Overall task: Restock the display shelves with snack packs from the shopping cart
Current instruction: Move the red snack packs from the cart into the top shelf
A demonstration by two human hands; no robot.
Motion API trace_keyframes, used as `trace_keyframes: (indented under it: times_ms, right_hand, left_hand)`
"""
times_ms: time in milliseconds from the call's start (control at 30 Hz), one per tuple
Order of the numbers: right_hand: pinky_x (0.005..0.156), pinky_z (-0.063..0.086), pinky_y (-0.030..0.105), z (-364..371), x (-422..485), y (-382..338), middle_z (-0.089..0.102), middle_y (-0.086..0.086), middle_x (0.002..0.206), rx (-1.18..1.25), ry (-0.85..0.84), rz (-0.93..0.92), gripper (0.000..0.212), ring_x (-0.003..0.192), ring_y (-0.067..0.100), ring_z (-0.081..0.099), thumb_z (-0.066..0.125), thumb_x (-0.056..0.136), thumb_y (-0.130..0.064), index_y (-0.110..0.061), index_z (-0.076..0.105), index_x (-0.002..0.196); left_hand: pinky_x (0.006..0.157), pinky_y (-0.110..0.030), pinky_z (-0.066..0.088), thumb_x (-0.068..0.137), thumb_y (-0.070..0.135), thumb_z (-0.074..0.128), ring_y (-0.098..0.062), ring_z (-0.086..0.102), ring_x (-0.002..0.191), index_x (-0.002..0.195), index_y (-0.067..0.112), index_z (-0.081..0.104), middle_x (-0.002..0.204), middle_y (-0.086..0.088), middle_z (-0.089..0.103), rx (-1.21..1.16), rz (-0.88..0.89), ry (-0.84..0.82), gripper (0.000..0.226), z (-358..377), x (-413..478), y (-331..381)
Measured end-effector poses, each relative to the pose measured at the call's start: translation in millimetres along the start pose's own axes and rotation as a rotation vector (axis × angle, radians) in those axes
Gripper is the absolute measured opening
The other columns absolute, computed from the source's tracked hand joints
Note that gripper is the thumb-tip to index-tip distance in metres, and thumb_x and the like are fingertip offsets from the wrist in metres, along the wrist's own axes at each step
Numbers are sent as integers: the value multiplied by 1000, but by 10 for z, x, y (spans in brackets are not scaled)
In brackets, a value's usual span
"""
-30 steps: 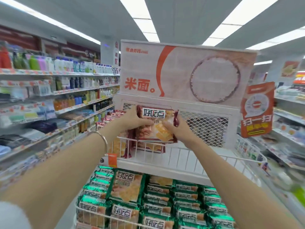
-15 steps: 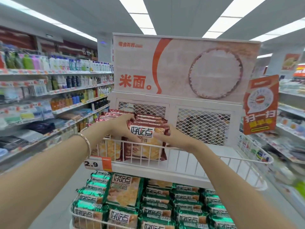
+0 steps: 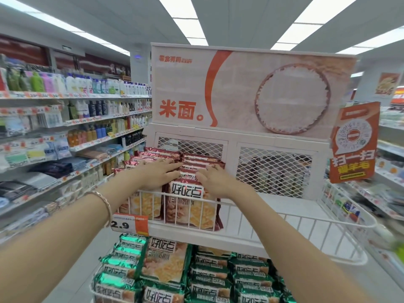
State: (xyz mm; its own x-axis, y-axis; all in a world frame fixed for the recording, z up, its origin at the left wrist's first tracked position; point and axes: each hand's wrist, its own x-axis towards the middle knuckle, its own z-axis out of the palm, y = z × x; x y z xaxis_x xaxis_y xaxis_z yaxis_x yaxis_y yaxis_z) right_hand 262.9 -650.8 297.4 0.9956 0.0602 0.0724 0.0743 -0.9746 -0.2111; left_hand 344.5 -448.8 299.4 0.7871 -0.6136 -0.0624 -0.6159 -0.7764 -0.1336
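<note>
Red snack packs (image 3: 190,206) stand in rows in the left part of the white wire display shelf (image 3: 306,221). My left hand (image 3: 159,173) lies flat with straight fingers on the tops of the left row. My right hand (image 3: 215,179) rests with spread fingers on the top of the front pack of the right row. Neither hand grips a pack. Below, green snack packs (image 3: 247,274) fill the lower wire basket. The shopping cart is out of view.
The right half of the wire shelf is bare, with a mesh back panel (image 3: 273,171). A rice poster (image 3: 251,90) tops the stand. An orange sign (image 3: 354,143) hangs at right. Toiletry shelves (image 3: 76,127) run along the left aisle. A 2.9 price tag (image 3: 129,224) clips on front.
Both hands held a red pack in the air, lowered it into the shelf behind the front rail, then let go. They now lie flat on the pack tops.
</note>
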Motion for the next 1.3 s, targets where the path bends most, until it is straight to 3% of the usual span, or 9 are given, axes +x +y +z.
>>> trace_keyframes:
  times_ms: [167,267,400,600,833,933,1000,1167,1300]
  right_hand:
    - [120,16,52,32,-52,-102,32,16,158,-249,-7,-30,41,146,36,27,27,108,-14,-1,37,146]
    - [118,16,58,42,-71,-86,37,14,154,-284,83,4,46,146,34,26,18,109,-32,-14,39,146]
    - [123,-8,51,281,-152,-295,10,8,167,-291,380,-106,57,155,25,0,13,107,-47,-28,15,160]
    - [121,16,48,1263,-372,-1101,51,12,144,-114,608,-563,42,140,31,41,42,97,-27,-11,56,133]
    - [106,37,49,2812,-683,-2114,59,16,133,20,172,-608,42,120,36,56,54,82,-21,-10,61,122]
    - [105,35,48,3336,-896,-2453,53,16,136,35,-86,-572,39,124,37,50,52,95,-21,-8,55,132]
    - [103,37,46,3662,-1034,-2624,50,13,133,53,-217,-532,40,123,35,50,49,99,-26,-10,50,136]
    - [103,40,46,4331,-1209,-2975,48,15,139,-17,-498,-490,41,125,35,50,43,103,-30,-10,47,139]
    - [102,45,45,4735,-1237,-3186,52,14,138,20,-641,-362,44,123,34,53,49,101,-26,-10,46,142]
  left_hand:
    - [118,-65,11,93,65,-4,-21,9,154,157,43,8,167,5,4,-33,-48,112,68,122,53,-27]
    - [122,-50,14,78,80,-19,-14,20,151,158,39,14,165,4,20,-68,-73,397,95,250,-118,40]
    - [121,-45,17,97,65,8,-19,27,149,157,28,24,162,-1,29,-106,-175,720,73,533,-500,-70]
    - [116,-48,27,102,45,33,-28,33,145,151,15,36,158,-9,35,-199,-460,735,58,1430,-1507,-597]
    - [103,-48,39,103,36,43,-36,46,130,144,14,41,147,-11,39,-377,-833,259,46,2803,-2795,-828]
    - [103,-46,43,96,10,49,-33,46,132,140,17,48,149,-10,38,-511,-908,79,44,3343,-3253,-844]
    - [99,-45,47,89,-4,47,-34,51,126,136,17,52,147,-10,40,-618,-959,5,52,3647,-3519,-870]
    - [75,-41,54,90,-2,54,-34,65,100,131,12,59,137,-12,49,-735,-1051,-93,44,4232,-3982,-1118]
    - [73,-36,51,89,-5,50,-36,66,100,127,11,62,128,-12,60,-823,-1088,-143,43,4610,-4211,-1408]
